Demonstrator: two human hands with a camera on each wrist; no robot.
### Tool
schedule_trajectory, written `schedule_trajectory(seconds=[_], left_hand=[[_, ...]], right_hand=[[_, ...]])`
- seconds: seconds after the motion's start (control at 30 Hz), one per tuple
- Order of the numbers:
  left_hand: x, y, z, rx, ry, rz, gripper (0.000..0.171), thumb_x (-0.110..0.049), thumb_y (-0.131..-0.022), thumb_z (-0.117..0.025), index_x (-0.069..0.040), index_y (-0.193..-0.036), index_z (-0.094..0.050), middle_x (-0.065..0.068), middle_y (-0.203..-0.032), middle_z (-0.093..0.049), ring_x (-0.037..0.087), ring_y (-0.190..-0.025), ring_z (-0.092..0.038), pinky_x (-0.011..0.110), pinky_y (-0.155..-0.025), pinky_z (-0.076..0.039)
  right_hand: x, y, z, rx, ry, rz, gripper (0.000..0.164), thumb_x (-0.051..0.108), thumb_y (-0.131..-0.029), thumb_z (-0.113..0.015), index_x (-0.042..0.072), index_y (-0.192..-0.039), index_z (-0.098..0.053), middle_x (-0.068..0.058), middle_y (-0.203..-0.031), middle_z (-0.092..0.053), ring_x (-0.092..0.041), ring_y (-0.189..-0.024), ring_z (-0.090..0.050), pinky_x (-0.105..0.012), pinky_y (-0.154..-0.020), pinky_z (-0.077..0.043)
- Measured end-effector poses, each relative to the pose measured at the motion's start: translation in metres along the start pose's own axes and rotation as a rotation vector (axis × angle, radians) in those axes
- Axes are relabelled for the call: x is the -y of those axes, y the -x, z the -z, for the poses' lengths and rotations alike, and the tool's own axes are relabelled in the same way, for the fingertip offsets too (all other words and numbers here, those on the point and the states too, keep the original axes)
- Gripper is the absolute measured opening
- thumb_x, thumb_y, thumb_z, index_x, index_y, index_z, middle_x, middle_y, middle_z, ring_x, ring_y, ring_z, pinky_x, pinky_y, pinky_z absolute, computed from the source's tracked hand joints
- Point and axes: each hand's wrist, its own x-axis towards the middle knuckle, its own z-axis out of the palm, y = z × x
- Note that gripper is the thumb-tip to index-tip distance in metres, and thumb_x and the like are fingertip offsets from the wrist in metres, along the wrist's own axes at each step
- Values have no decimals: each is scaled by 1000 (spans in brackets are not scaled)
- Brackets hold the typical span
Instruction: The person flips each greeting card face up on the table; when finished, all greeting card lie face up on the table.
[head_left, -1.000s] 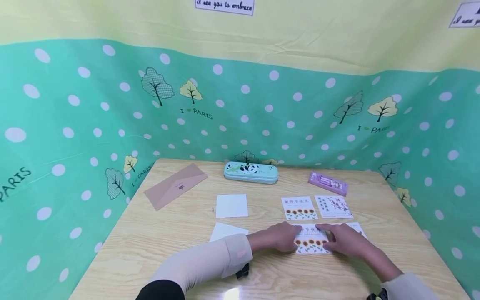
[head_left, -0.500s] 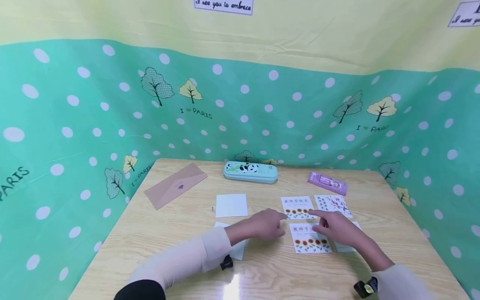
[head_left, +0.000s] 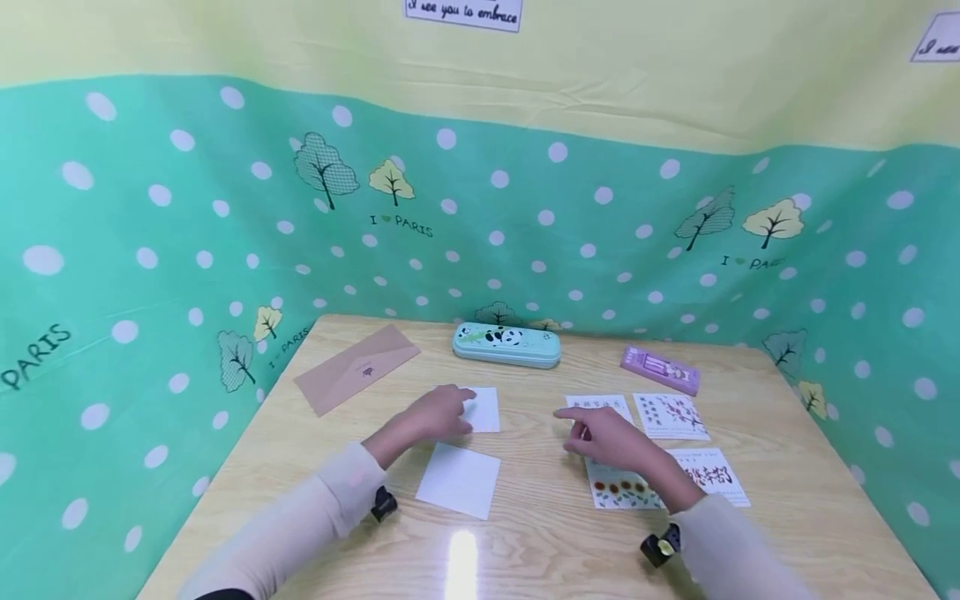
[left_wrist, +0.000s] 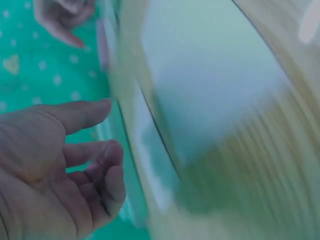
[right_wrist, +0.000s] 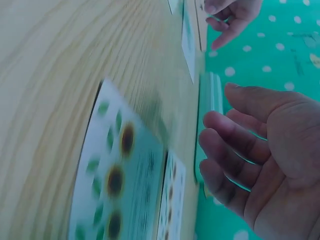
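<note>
In the head view my left hand point(head_left: 442, 412) hovers at the left side of a blank white card point(head_left: 483, 410), covering part of it. A second blank white card point(head_left: 459, 481) lies closer to me. The left wrist view shows the left hand point(left_wrist: 65, 165) with thumb and fingers loosely bent, holding nothing. My right hand point(head_left: 611, 437) is over two sunflower cards and partly hides both the far card point(head_left: 600, 402) and the near card point(head_left: 622, 493). Seen from the right wrist, the right hand point(right_wrist: 265, 145) has loosely bent fingers and an empty grasp, apart from the sunflower card point(right_wrist: 117, 170).
A blossom card point(head_left: 670, 415) and a card with red lettering point(head_left: 712, 479) lie at the right. Along the back are a brown envelope point(head_left: 356, 371), a light-blue panda pencil case point(head_left: 506, 344) and a purple box point(head_left: 660, 369). A polka-dot cloth point(head_left: 525, 217) hangs behind the table.
Both hands have lifted off the near sunflower card and moved left, the left hand reaching the far blank card. The red-lettered card and the near blank card are now uncovered.
</note>
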Motion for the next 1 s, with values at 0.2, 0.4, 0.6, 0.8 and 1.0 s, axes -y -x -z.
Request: schedule_trajectory(seconds=[0.2,0.4,0.6,0.8,1.0], left_hand=[[43,7,-3,3,24,77,82,-34,-87,-80,-4,-154,-42,22,-130,-57,26,-105,-61,46,-100,-52],[63,3,-3,3,122,23,84,-34,-88,-80,-3,-155,-39,9,-99,-56,19,-83,-52,33,-75,-46],[68,-1,-6,4,155,36,91,-33,-85,-83,-4,-157,-36,9,-107,-58,20,-93,-55,38,-86,-50],[64,-5,0,2,188,66,84,-28,-79,-88,-6,-147,-45,13,-120,-61,26,-111,-59,46,-104,-48],[59,-14,8,33,152,69,86,-27,-75,-91,-4,-143,-45,9,-105,-60,25,-103,-59,44,-101,-49]], right_hand=[[19,-35,-19,54,-18,-35,55,18,-92,-75,5,-142,-58,9,-85,-68,-4,-72,-59,-23,-66,-51],[27,-71,-36,65,-92,-68,60,18,-92,-75,4,-146,-53,5,-81,-65,-9,-72,-58,-28,-68,-49],[25,-95,-48,66,-132,-112,70,23,-93,-75,3,-152,-44,1,-76,-61,-13,-68,-56,-30,-69,-47],[31,-110,-48,72,-75,-148,73,26,-92,-75,4,-154,-42,-16,-120,-69,-22,-92,-64,-46,-106,-47],[32,-117,-49,61,-69,-170,67,23,-91,-76,9,-150,-49,-8,-105,-70,-18,-85,-62,-42,-101,-48]])
